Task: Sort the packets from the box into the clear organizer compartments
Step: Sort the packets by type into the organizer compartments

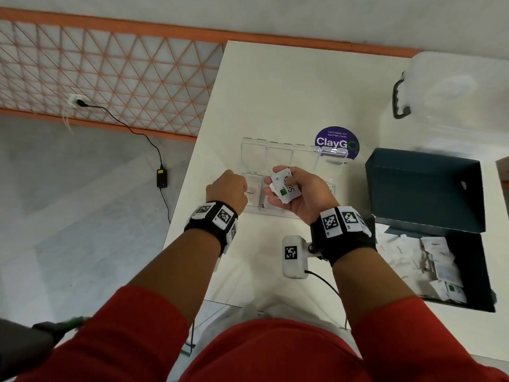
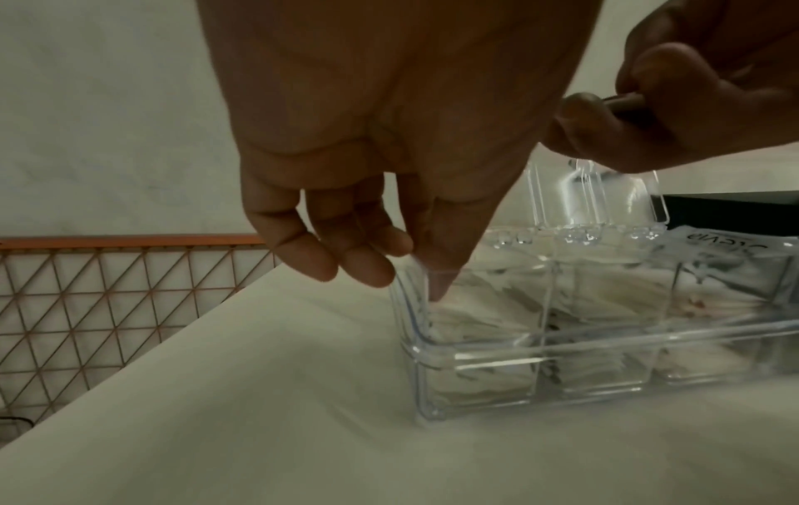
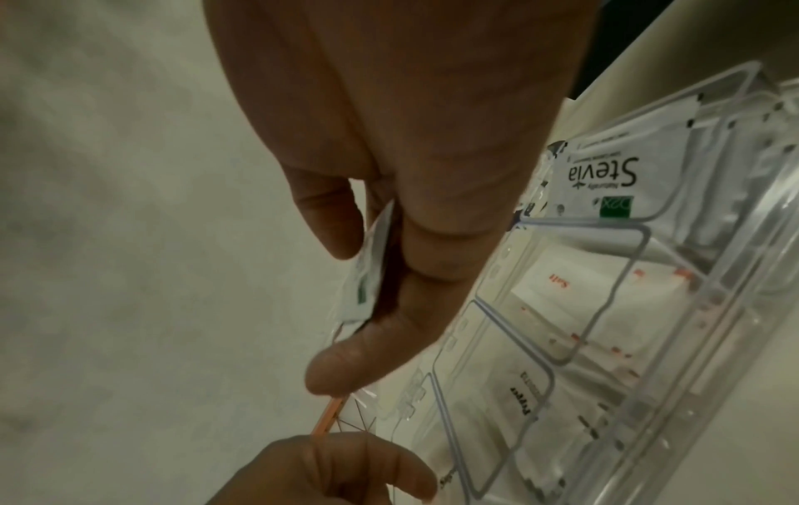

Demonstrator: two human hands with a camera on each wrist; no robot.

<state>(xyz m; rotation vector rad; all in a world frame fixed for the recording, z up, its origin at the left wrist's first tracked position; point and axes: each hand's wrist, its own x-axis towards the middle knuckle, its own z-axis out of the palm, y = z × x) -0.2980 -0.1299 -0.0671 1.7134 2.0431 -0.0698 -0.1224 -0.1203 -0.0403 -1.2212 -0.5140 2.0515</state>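
Observation:
The clear organizer (image 1: 275, 213) stands mid-table with its lids (image 1: 278, 153) flipped up. My left hand (image 1: 228, 186) hovers over its leftmost compartment, where a Sugar packet (image 1: 252, 193) lies. In the left wrist view one straight finger of my left hand (image 2: 389, 270) dips into that compartment of the organizer (image 2: 475, 369) and touches the white packets; the other fingers curl loosely and hold nothing. My right hand (image 1: 271, 181) grips a small stack of Stevia packets (image 1: 286, 188) above the organizer's middle. In the right wrist view my right hand (image 3: 346, 300) pinches the stack (image 3: 371, 246) edge-on.
The dark box (image 1: 468, 271) with several loose packets (image 1: 429, 260) sits at the right, lid (image 1: 424, 186) open. Other compartments hold Stevia (image 3: 605, 174), Salt (image 3: 557, 276) and Pepper (image 3: 525, 399) packets. A clear bin (image 1: 451, 95) stands back right. The table's left edge (image 1: 192, 161) is close.

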